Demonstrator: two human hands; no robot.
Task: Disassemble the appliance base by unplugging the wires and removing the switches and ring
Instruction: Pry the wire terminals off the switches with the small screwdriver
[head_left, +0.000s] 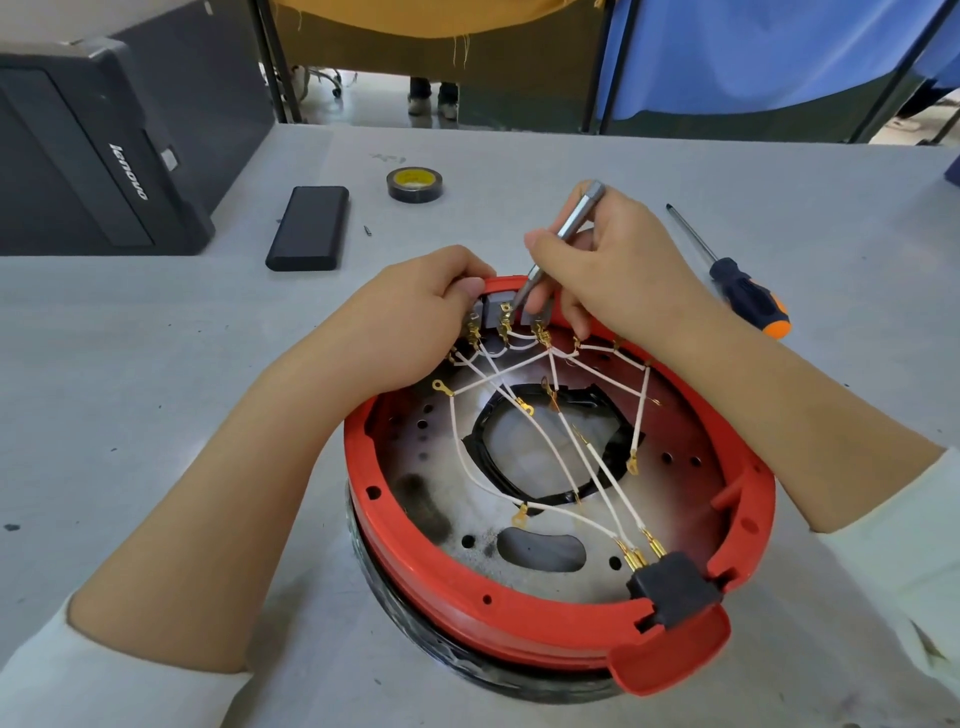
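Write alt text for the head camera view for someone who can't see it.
A right hand pokes a metal tool at the switches on a red appliance base, while the left hand grips the rim beside them. White wires cross the base.

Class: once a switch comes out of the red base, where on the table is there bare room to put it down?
Bare table lies left of the base, below the power bank, and between tape and screwdriver. It is crowded where both hands work at the switches.
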